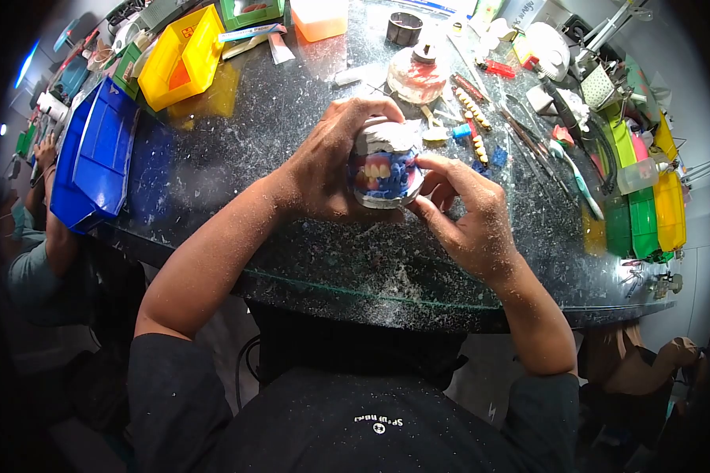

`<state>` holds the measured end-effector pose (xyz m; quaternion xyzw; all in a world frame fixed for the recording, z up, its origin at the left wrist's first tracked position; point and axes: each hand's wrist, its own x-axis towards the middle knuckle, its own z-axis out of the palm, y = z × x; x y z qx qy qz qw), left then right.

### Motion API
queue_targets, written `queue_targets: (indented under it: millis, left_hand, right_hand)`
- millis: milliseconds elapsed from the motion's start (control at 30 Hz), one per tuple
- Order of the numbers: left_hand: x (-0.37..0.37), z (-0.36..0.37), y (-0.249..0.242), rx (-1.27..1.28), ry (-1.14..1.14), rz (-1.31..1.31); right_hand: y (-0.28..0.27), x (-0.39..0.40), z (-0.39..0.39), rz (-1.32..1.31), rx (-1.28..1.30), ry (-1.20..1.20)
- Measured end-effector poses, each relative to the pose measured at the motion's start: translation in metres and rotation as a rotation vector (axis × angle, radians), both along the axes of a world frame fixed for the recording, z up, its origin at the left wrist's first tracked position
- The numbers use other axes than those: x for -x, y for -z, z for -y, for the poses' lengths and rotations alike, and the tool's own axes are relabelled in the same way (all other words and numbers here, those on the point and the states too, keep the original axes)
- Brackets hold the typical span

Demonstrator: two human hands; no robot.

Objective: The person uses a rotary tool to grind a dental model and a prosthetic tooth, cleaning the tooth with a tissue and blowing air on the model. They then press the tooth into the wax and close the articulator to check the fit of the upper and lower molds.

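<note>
A dental plaster model (386, 169) with white stone top and base, blue and pink wax, and several cream artificial teeth is held up over the dark worktop. My left hand (335, 162) wraps round its left side and back, thumb side uppermost. On the right, my right hand (469, 209) has its index finger and thumb against the model's right edge, other fingers curled. Just behind stands a glass spirit burner (420, 75) with reddish stains. Strips of artificial teeth (472, 108) and a small blue piece (461, 131) lie to the right of the model.
Blue (95, 158) and yellow bins (183, 59) stand at the left. A toothbrush (577, 177), thin tools (532, 142) and a red-handled knife (497, 68) lie on the right, near green bins (643, 221). White dust covers the worktop (292, 260). Another person's arm (55, 205) shows far left.
</note>
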<state>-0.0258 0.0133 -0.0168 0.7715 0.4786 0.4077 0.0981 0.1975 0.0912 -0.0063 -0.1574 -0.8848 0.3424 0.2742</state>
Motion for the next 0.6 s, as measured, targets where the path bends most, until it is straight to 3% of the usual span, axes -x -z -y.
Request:
queue_targets:
  millis: [367, 600]
  left_hand:
    - [0.001, 0.003, -0.005, 0.048, -0.028, -0.018]
    - [0.019, -0.002, -0.009, 0.058, 0.187, 0.061]
  right_hand:
    - [-0.001, 0.0, 0.001, 0.009, 0.01, -0.009]
    - [0.001, 0.001, 0.003, -0.012, 0.009, 0.002]
